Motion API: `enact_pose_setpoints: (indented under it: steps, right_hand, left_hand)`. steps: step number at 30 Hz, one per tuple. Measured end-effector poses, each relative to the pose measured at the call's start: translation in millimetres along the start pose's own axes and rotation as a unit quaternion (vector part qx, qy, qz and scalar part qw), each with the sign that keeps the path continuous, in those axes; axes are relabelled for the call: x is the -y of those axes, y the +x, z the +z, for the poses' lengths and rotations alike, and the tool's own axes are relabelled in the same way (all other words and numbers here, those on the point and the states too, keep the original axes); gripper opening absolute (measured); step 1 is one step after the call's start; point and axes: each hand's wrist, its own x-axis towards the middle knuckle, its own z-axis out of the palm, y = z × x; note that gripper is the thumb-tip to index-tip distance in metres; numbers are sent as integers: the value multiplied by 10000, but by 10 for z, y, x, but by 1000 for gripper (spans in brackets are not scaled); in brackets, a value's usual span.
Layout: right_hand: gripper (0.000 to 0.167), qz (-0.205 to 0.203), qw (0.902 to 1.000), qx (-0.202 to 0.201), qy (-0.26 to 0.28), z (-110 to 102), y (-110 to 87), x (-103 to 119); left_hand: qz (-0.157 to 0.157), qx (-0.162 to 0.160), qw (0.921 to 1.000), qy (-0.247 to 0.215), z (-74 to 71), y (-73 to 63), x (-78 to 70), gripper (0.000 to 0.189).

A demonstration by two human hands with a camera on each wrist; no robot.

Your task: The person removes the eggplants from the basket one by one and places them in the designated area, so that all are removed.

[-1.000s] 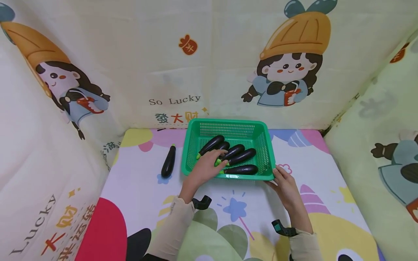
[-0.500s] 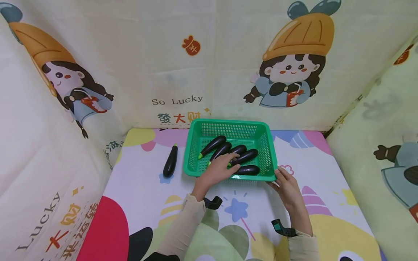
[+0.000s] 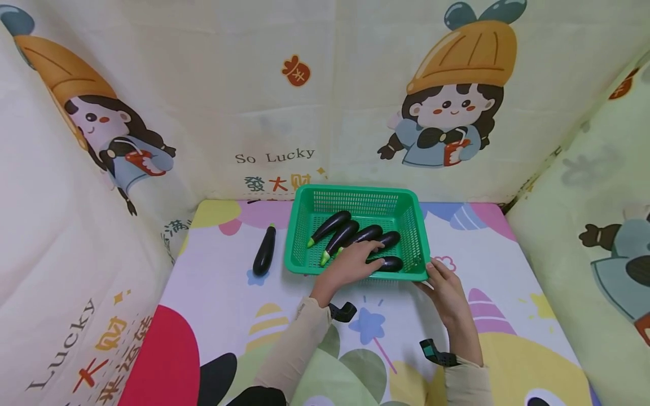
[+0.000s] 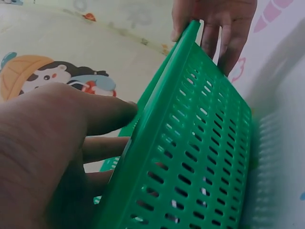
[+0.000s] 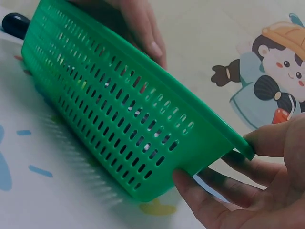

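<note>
A green plastic basket (image 3: pixel 417 239) with slotted walls stands on the table and holds several dark purple eggplants. My left hand (image 3: pixel 349 266) reaches over its front rim, with fingertips by an eggplant (image 3: pixel 389 239) on the right and the thumb by the frontmost eggplant (image 3: pixel 392 263). The fingers look extended and relaxed; part of their contact is hidden behind the basket wall in the left wrist view. My right hand (image 3: pixel 449 290) grips the front right corner, thumb on the rim and fingers against the outside, as the right wrist view shows. Three eggplants (image 3: pixel 339 239) lie further left inside.
A single eggplant (image 3: pixel 264 251) lies on the table left of the basket. The tabletop cloth (image 3: pixel 218 282) has bright cartoon prints. Behind the basket hangs a cream printed curtain (image 3: pixel 350 113), with more curtain on both sides.
My left hand has moved right across the eggplants in the basket, uncovering those on the left. The right hand stays at the corner. The lone eggplant has stayed put.
</note>
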Motion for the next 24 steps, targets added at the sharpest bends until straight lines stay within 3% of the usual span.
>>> enact_pose_setpoints:
  steps: [10,24]
  right_hand:
    - [63,69,9999,-101,-110,2,3,-8]
    - [62,134,9997,-114,-155,11,14,-10]
  left_hand:
    - [6,484,9987,171,27,150,-31,49]
    - [-328,979,9944,214,85,239,-47,48]
